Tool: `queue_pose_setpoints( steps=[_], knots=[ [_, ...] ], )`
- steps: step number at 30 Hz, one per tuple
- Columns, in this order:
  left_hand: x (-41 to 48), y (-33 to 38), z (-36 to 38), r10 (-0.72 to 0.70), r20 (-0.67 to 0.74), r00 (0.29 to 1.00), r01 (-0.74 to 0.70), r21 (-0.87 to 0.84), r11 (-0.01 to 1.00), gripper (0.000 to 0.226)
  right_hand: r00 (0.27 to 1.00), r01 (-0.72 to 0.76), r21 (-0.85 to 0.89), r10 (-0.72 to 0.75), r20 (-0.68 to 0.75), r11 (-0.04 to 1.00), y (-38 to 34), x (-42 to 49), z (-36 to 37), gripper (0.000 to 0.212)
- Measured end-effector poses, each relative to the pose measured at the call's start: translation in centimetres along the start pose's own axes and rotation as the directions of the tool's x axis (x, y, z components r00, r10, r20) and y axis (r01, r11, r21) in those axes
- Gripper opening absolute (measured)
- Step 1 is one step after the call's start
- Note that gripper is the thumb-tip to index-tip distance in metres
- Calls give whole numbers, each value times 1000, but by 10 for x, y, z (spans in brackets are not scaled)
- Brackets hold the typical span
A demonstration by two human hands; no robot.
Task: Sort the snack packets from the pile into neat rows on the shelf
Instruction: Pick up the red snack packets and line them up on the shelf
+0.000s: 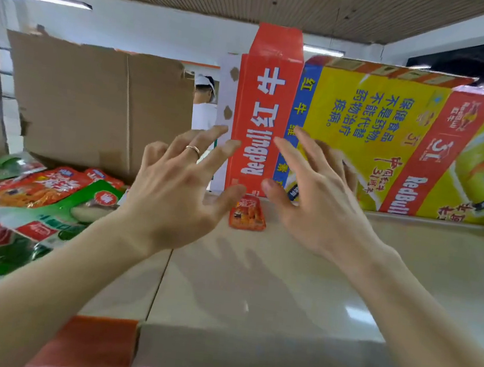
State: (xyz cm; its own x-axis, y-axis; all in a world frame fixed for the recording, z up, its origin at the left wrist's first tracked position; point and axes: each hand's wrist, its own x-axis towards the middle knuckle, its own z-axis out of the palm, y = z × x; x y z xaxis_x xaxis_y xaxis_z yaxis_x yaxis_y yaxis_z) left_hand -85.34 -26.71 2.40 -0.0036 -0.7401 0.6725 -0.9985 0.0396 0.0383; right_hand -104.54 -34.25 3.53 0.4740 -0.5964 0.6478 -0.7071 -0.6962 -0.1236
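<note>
Hands hover side by side over the pale shelf (299,280), palms down. The left hand (174,187) has its fingers (206,138) spread wide and nearly straight, with a ring (193,149) on one of them, and it holds nothing. The right hand (319,204) is the same, its fingers (292,157) splayed and empty.

Between the two thumbs, near the back of the shelf, lies a small red packet (247,215), flat and alone. The left thumb tip is just beside its top edge; whether it touches cannot be told.

The pile (37,199) of red and green packets lies loose on the left, partly hidden under the left forearm and well apart from the single packet.

Behind the packet stands a red carton (264,110), upright, with a yellow carton (362,121) just beside it to the right. Brown cardboard (93,100) stands behind the pile. In the gap between cardboard and red carton a person (205,100) in a white cap shows far off. An orange card (89,344) lies at the near edge.
</note>
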Motion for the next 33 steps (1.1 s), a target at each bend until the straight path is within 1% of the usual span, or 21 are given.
queue_pose_setpoints(
  steps=[4,7,9,14,18,23,29,33],
  knots=[
    [-28,-4,-9,20,-38,999,-19,30,999,70,999,-4,7,4,44,1000,-17,-20,6,66],
    [-50,-2,-17,-7,-62,998,11,68,998,67,999,-18,1,18,-32,1000,-31,-37,10,68],
    [-65,1,-22,-34,-63,997,41,115,992,66,997,-37,22,38,-62,999,-39,-49,13,68],
    [-102,9,-35,-155,-31,987,158,153,975,64,1000,-8,124,9,-11,992,-52,-73,16,69],
    [-127,15,-48,-189,-6,982,187,202,961,64,998,55,189,-54,-15,980,-66,-88,15,68],
    [-158,10,-73,-248,-22,968,245,269,931,64,991,120,277,-131,21,953,-94,-94,13,70],
    [-193,-19,-109,-304,-87,949,315,333,889,64,972,210,358,-233,21,910,-147,-92,13,70],
    [-221,-51,-130,-338,-144,930,367,339,866,64,958,257,382,-286,20,888,-195,-91,25,70]
  ],
)
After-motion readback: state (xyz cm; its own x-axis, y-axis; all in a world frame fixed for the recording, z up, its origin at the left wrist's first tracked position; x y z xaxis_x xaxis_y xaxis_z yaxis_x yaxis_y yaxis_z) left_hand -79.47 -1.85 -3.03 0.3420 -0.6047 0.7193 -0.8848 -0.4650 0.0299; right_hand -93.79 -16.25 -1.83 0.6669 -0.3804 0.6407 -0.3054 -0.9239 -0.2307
